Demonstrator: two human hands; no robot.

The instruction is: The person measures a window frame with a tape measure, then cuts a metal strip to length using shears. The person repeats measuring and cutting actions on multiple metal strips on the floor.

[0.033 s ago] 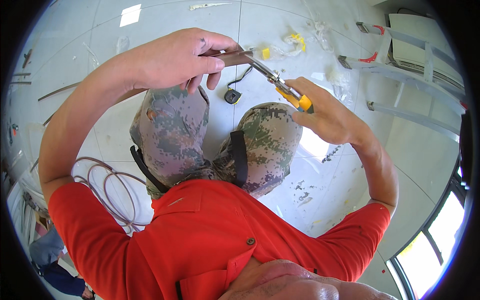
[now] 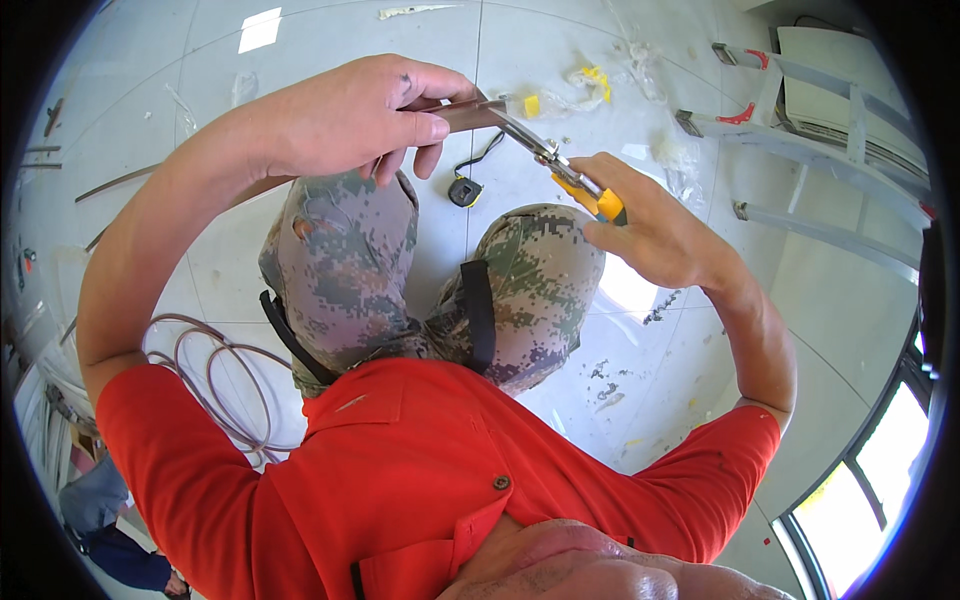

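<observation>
My left hand [image 2: 365,120] is closed round a flat brown strip [image 2: 472,118], thumb on the near side. Past the wrist, the strip passes behind my forearm; long brown pieces also show on the floor to the left. My right hand [image 2: 655,222] grips a pair of snips [image 2: 548,153] with yellow handles and metal jaws. Their jaws meet the right end of the strip just beyond my left fingertips; whether they are closed through it I cannot tell. Below, between my knees, a black and yellow tape measure [image 2: 464,192] lies on the floor.
A loose coil of brown strip [image 2: 212,378] lies to my left. An aluminium ladder [image 2: 800,137] is on the right, beside a white panelled unit [image 2: 835,80]. Crumpled clear plastic [image 2: 680,165] and small scraps litter the tiles. Part of another person [image 2: 105,515] shows at lower left.
</observation>
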